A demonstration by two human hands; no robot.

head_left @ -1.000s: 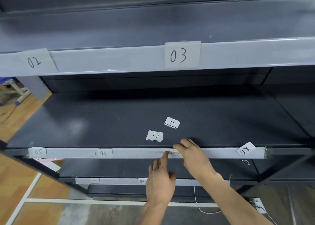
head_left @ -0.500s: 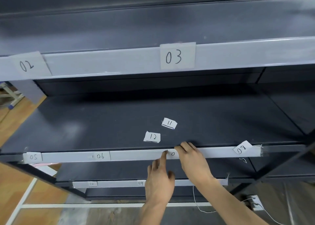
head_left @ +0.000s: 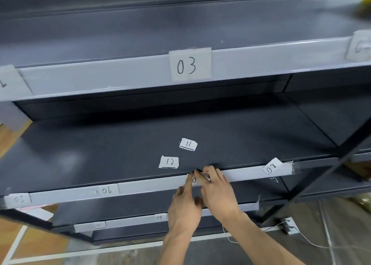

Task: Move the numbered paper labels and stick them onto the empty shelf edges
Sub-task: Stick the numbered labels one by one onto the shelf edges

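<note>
label (head_left: 194, 180): prob flimsy, creasing easily, best pinching a corner
left hand (head_left: 184, 206): index pressing it flat
right hand (head_left: 218, 192): fingertips pinching its top edge

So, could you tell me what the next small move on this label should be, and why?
Probably lay the right end of the label down and rub it flat. The forefinger of the left hand pins its left end to the shelf edge, while the right hand pinches a corner that stands off the edge, so it looks only half stuck.
</note>
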